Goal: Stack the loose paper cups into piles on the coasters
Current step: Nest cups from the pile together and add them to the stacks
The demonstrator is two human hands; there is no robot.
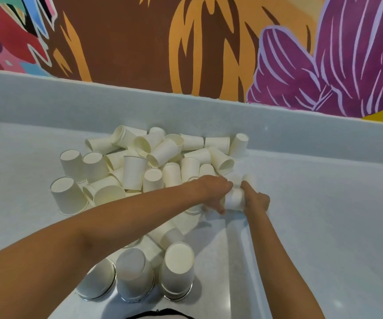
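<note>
Left hand (213, 192) and right hand (256, 200) together clasp one smooth white paper cup (234, 199) right of centre. Tapered cups lie in a heap (162, 153) above; three upturned piles (177, 268) stand on shiny round coasters (176, 297), bottom centre.

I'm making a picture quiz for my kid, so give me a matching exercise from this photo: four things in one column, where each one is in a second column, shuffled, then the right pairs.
Column one
1. heap of loose paper cups
2. single paper cup
3. upside-down cup piles
4. purple leaf

Column two
A. on the coasters, nearest the person
B. painted on the wall, right side
C. far side of the counter, by its raised back edge
D. between the left hand and right hand

Pairs: 1-C, 2-D, 3-A, 4-B
</note>
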